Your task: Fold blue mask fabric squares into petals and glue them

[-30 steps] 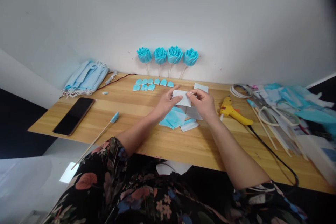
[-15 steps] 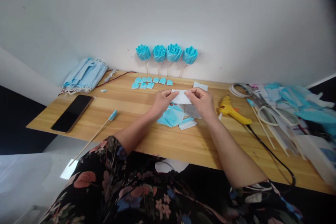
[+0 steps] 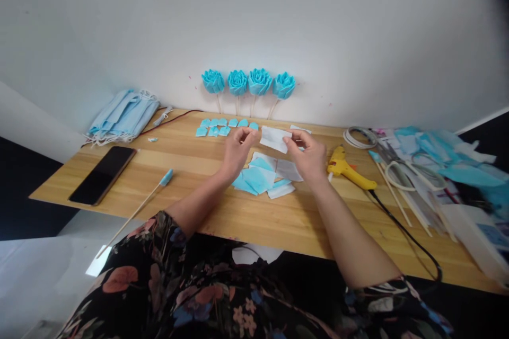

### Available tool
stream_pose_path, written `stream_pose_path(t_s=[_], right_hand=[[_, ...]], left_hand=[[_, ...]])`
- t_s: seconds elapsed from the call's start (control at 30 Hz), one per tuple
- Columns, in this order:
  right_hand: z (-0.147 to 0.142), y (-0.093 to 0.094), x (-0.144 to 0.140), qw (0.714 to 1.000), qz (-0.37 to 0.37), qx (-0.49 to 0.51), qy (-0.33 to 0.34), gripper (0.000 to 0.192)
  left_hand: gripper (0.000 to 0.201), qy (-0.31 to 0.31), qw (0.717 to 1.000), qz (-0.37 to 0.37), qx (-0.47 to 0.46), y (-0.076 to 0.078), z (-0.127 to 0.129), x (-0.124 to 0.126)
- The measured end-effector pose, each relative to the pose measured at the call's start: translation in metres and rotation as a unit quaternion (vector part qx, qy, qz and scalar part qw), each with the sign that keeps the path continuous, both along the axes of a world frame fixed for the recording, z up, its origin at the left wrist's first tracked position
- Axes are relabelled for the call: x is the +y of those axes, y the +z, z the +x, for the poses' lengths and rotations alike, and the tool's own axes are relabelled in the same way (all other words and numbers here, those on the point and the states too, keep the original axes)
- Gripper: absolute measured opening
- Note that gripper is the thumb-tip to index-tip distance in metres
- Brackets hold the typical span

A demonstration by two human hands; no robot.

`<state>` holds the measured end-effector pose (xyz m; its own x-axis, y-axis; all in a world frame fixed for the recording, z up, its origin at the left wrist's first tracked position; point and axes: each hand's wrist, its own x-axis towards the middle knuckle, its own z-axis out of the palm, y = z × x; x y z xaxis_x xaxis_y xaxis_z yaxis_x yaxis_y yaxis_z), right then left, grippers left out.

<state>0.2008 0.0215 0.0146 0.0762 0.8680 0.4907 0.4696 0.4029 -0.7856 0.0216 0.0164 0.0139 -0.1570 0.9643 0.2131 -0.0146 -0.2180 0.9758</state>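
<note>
My right hand pinches a small white rectangular piece of mask fabric by its right end. My left hand is beside its left edge, a little apart from it. Its fingers are curled and seem slightly apart, with nothing visible in them. Under my hands lie several blue and white fabric pieces in a loose pile. Behind my left hand, small blue petal-shaped pieces are set out in rows. More white fabric lies behind my right hand.
Several blue fabric roses on sticks lean against the wall. Left are folded face masks, a phone and a blue-tipped stick over the table edge. Right are a yellow glue gun, scissors and fabric scraps.
My left hand has let go of the white fabric and drawn slightly left. The piece now hangs from my right hand alone, a bit higher. The view has shifted slightly.
</note>
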Motion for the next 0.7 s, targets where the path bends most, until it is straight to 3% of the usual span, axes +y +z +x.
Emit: stream_pose_path(t_s=[0.17,0.37,0.5,0.7], right_hand=[[-0.004,0.002,-0.006,0.989,0.094,-0.112,0.006,0.014],[-0.01,0.002,-0.009,0.965,0.159,-0.186,0.09,0.019],[-0.01,0.005,-0.013,0.966,0.148,-0.175,0.117,0.024],[0.001,0.006,-0.007,0.996,0.07,-0.047,0.033,0.032]], left_hand=[[0.028,-0.124,0.992,0.001,0.035,-0.001,0.008,-0.01],[0.032,-0.155,0.987,-0.032,-0.03,-0.005,0.011,-0.01],[0.027,-0.159,0.983,-0.06,-0.073,-0.008,0.005,-0.005],[0.028,-0.189,0.975,-0.091,-0.071,-0.004,0.002,-0.005]])
